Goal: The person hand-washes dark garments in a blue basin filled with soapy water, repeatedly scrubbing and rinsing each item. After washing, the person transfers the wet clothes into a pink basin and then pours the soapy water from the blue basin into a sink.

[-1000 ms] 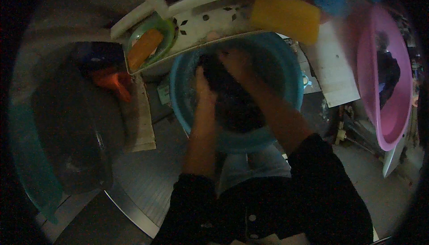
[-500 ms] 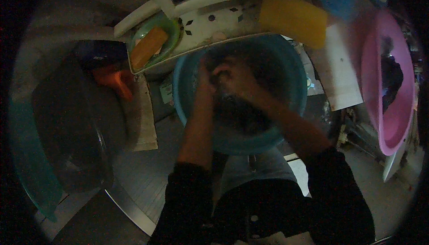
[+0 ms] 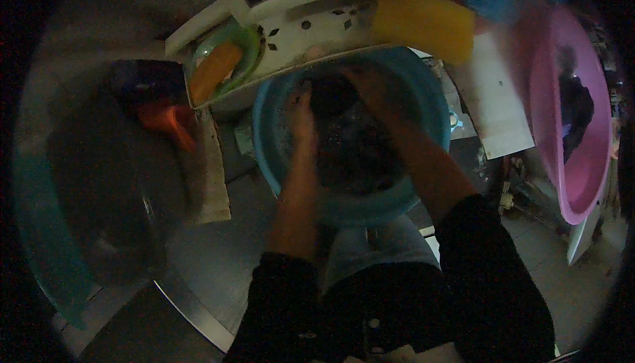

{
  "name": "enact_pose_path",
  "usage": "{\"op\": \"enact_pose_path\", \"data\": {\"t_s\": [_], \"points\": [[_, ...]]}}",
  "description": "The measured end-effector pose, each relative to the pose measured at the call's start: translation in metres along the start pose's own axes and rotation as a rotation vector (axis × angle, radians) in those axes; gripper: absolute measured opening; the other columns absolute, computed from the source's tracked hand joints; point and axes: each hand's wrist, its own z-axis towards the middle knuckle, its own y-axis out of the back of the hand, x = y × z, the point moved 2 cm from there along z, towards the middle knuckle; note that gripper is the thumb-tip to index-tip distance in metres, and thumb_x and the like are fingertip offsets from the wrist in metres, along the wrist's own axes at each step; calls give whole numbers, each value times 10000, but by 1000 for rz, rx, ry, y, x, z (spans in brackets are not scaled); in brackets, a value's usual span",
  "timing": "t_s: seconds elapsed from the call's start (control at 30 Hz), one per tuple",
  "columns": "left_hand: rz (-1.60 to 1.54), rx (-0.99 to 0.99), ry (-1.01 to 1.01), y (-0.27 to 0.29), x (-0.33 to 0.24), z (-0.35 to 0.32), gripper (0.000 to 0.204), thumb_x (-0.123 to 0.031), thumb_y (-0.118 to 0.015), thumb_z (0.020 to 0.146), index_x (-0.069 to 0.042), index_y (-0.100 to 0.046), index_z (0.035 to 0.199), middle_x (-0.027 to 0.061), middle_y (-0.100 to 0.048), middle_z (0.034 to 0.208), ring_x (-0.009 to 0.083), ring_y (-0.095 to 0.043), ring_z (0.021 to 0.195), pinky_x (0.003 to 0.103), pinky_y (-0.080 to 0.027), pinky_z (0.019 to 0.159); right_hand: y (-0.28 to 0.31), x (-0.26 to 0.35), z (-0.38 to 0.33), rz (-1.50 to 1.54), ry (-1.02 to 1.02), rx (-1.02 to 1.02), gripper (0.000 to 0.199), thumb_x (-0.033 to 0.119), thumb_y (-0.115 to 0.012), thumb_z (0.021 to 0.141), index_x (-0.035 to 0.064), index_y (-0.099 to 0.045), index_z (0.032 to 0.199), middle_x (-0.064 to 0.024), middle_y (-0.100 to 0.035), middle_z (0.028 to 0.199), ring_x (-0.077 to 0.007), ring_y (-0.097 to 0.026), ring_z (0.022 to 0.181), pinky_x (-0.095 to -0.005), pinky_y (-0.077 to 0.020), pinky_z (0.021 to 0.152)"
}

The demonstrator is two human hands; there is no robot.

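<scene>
Below me stands a round blue basin (image 3: 266, 158) with dark wet cloth in it. Inside, my left hand (image 3: 303, 108) and my right hand (image 3: 366, 86) are apart, with a bunched piece of dark cloth (image 3: 333, 95) stretched between them. My left hand closes on its left edge. The fingers of my right hand curl at its far right side, partly lost in shadow and blur. More dark cloth (image 3: 360, 158) lies in the near part of the basin, with some light froth or wet glints around it.
Behind the basin, a patterned ledge (image 3: 284, 55) carries a green bowl (image 3: 250, 52) with an orange-brown block (image 3: 217, 70), and a yellow block-like thing (image 3: 423, 24). A pink basin (image 3: 575, 191) with dark cloth stands right. At left are a big dark tub (image 3: 99, 184) and an orange thing (image 3: 165, 121).
My hands were close together over the cloth. Now they have moved apart, the right one away to the far right, with the dark cloth spread between them.
</scene>
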Motion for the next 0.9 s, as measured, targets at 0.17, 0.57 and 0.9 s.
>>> {"op": "enact_pose_path", "data": {"t_s": [0.17,0.57,0.9], "points": [[1264,16,-598,31,16,27,523,-300,-554,790,-14,-429,1210,206,-393,1240,327,-384,1129,431,-329,948,-16,-29,-27,-141,298,74,424,362,-451,847,14,-531,1074,-199,-493,1136,-323,-452,1073,-388,-319,944],[865,316,-776,-17,-59,-63,712,-97,-733,548,-79,-439,1197,144,-453,1196,281,-417,1115,387,-325,941,120,97,-48,233,590,198,350,123,-553,731,113,-560,1081,-155,-581,990,-278,-559,913,-358,-424,830],[-5,572,-377,-54,-141,-170,681,94,-572,566,-88,-431,1207,63,-471,1083,213,-483,979,297,-408,848,159,63,-90,507,254,175,763,228,-755,581,61,-398,1234,-147,-498,1142,-271,-473,1068,-367,-364,939]]}}
